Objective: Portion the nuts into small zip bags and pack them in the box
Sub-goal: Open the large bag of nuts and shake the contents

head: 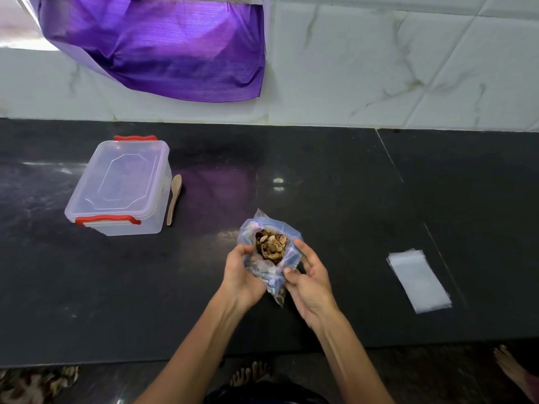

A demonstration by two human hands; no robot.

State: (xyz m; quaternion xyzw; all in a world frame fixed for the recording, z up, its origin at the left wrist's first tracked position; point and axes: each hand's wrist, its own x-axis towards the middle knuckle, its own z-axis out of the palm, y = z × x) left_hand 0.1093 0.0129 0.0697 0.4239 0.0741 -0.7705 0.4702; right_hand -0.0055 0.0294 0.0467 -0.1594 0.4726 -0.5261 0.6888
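A clear blue-tinted bag of nuts (269, 246) stands open-mouthed above the dark counter, with brown nuts showing inside. My left hand (242, 275) grips its left side with fingers curled round the plastic. My right hand (309, 277) holds the right side, thumb and fingers on the bag's edge. A clear plastic box (119, 188) with red clips and its lid on sits at the left. A stack of small flat zip bags (420, 279) lies on the counter at the right.
A wooden spoon (174, 198) lies beside the box's right wall. A purple cloth (163, 45) hangs over the tiled wall behind. The counter's front edge (87, 364) runs below my arms; bare feet show on the floor.
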